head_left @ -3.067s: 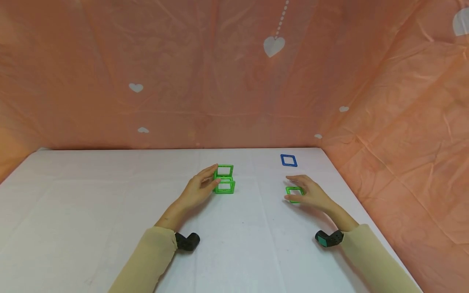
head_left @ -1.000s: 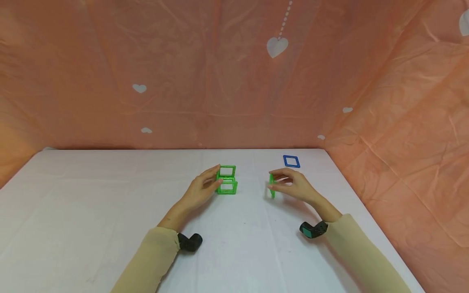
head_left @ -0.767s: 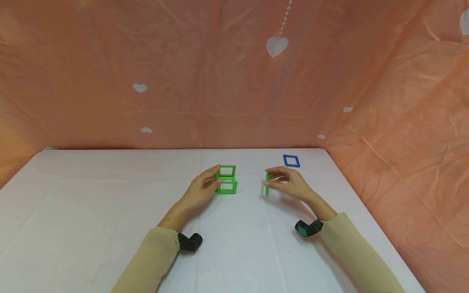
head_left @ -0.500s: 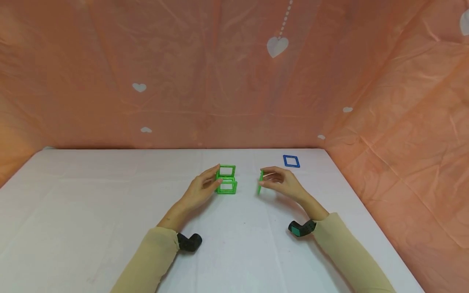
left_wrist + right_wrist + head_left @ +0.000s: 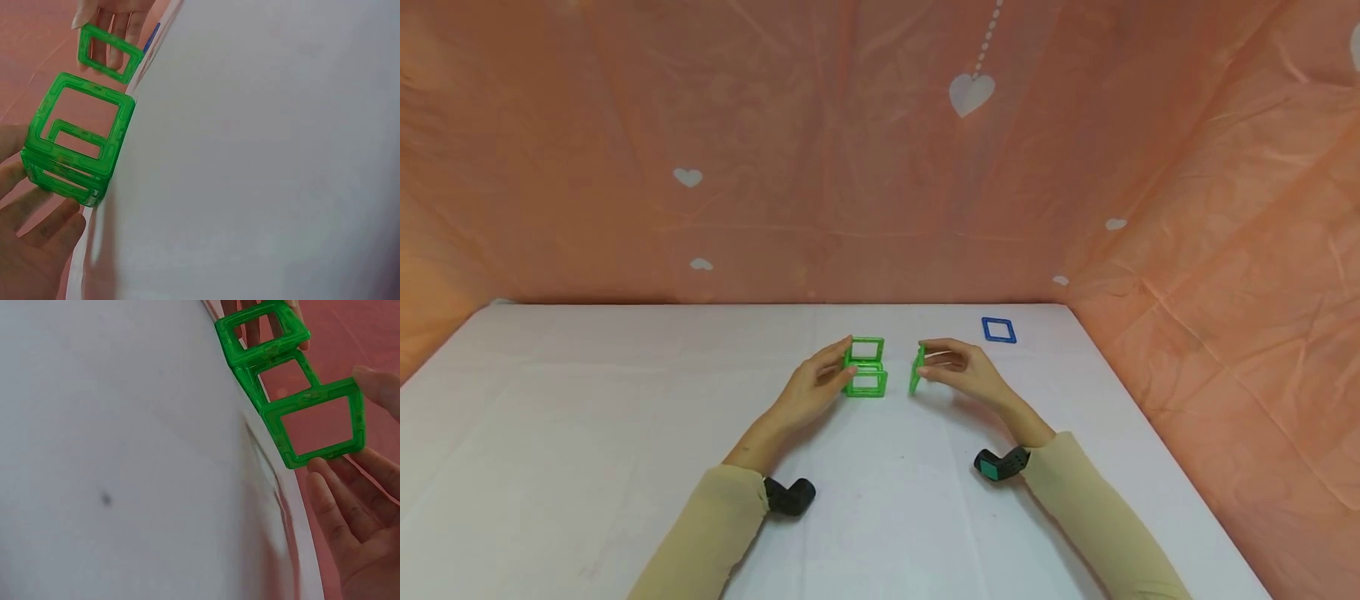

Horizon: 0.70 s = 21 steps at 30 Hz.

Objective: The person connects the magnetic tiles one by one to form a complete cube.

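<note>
On the white table, a partly built box of green magnetic tiles (image 5: 867,395) stands near the centre, its side facing right uncovered in the head view. My left hand (image 5: 808,385) holds it from the left between thumb and fingers; the left wrist view shows the box (image 5: 119,140) with fingertips at its side and lower edge. With thumb and fingertips, my right hand (image 5: 966,371) pinches a single green magnetic tile (image 5: 917,371) by its edges. That tile stands upright, a short gap to the right of the box. In the right wrist view, the tile (image 5: 357,419) overlaps the box.
A blue square magnetic tile (image 5: 999,330) lies flat towards the back right of the white table (image 5: 625,433). Behind and to the right hang orange sheets (image 5: 820,167) printed with pale hearts. Each wrist wears a black camera (image 5: 790,497).
My right hand has taken the green tile from its spot near the blue one, turned it upright and carried it left, close to the box. The left hand has kept its hold.
</note>
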Tool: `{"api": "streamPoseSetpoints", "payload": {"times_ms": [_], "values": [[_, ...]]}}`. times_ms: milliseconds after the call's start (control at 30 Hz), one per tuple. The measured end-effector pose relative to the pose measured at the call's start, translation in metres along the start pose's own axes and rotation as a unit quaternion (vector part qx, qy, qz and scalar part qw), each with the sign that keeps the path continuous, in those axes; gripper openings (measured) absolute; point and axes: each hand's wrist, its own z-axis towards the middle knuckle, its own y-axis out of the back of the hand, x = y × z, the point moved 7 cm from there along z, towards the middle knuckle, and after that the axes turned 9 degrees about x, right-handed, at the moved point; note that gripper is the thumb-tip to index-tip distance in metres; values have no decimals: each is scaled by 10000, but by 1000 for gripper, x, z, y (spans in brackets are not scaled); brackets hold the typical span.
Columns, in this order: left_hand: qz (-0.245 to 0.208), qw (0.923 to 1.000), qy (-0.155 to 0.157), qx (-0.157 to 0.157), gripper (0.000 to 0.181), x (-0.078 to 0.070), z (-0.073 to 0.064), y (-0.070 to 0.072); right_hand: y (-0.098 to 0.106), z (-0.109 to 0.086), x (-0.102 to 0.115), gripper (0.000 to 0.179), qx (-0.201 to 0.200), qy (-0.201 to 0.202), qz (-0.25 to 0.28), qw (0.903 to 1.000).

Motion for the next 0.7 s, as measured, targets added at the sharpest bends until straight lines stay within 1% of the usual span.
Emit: {"api": "streamPoseSetpoints", "payload": {"times_ms": [100, 267, 433, 600, 700], "values": [[64, 10000, 15, 7, 53, 1, 0, -1, -4, 4, 0, 50, 47, 44, 77, 10000], [37, 10000, 11, 46, 54, 3, -1, -1, -10, 10, -2, 51, 141, 42, 216, 9997], [-34, 10000, -4, 76, 55, 2, -1, -1, -15, 15, -5, 52, 190, -83, 238, 9995], [-30, 10000, -14, 77, 55, 2, -1, -1, -20, 20, -5, 52, 217, -137, 321, 9992], [-13, 10000, -58, 80, 55, 1, 0, -1, -23, 24, -5, 50, 297, -144, 305, 9990]]}}
